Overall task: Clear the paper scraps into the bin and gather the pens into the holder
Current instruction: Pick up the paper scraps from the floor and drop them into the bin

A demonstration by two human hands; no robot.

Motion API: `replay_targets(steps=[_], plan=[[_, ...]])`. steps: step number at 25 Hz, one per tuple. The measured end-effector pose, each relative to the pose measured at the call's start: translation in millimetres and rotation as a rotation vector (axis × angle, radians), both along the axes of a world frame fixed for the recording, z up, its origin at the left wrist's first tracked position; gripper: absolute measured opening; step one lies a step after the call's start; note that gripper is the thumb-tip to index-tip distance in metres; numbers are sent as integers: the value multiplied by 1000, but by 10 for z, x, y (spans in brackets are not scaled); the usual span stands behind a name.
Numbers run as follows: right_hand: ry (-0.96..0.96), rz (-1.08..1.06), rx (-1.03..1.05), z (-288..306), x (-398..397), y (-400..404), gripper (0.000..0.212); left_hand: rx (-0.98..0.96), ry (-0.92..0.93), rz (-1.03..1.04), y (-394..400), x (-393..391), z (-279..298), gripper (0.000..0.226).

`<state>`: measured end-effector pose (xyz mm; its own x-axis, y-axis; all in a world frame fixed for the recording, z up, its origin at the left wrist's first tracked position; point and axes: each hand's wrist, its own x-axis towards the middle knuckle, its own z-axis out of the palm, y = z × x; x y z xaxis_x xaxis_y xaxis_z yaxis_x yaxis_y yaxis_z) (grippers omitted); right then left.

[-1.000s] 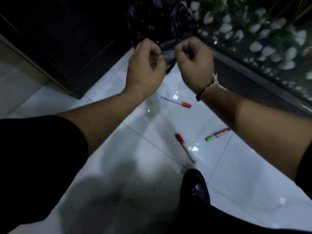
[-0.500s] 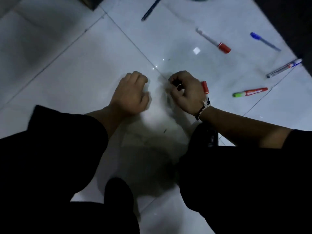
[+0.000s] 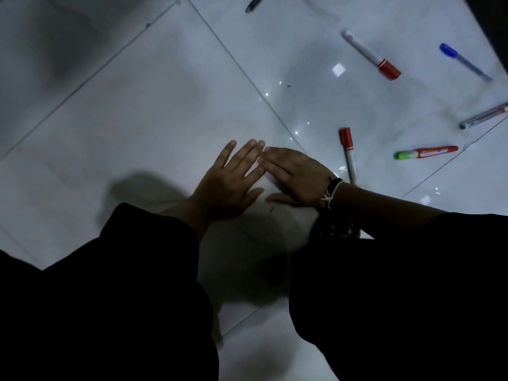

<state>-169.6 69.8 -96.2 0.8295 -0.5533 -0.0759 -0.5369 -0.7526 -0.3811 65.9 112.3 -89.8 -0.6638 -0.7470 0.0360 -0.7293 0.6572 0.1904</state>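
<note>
My left hand [image 3: 231, 180] and my right hand [image 3: 294, 177] lie flat on the white tiled floor [image 3: 154, 111], fingers spread, fingertips almost meeting; neither holds anything. Just right of my right hand lies a red-capped white marker [image 3: 348, 154]. Farther right is a red marker with a green cap [image 3: 424, 153]. Another red-capped white marker [image 3: 371, 55] lies at the upper right, with a blue-capped pen [image 3: 464, 61] beyond it. A grey pen [image 3: 485, 119] sits at the right edge, and a dark pen [image 3: 254, 2] at the top. No bin, holder or paper scrap is in view.
My black sleeves and dark trousers fill the lower part of the view. A black shoe [image 3: 338, 229] shows below my right wrist. A dark wall strip [image 3: 494, 28] runs along the upper right corner.
A second ago both hands were raised, pinching a black bag. The view then dropped to the floor with both hands fisted there. Now both hands have opened flat on the tile.
</note>
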Motion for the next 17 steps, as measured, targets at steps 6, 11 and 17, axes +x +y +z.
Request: replay_targets(steps=[6,11,17], plan=[[-141,-417,-10,86,23,-907,25,71,73,201,-1048,-607,46,23],[-532,-1040,568,749,-112,-1777,13,253,299,446,-1895,-881,567,22],[-828,-966,-39,2330,-419,-2923,9,-151,848,449,-3334,-1358,2167,29]])
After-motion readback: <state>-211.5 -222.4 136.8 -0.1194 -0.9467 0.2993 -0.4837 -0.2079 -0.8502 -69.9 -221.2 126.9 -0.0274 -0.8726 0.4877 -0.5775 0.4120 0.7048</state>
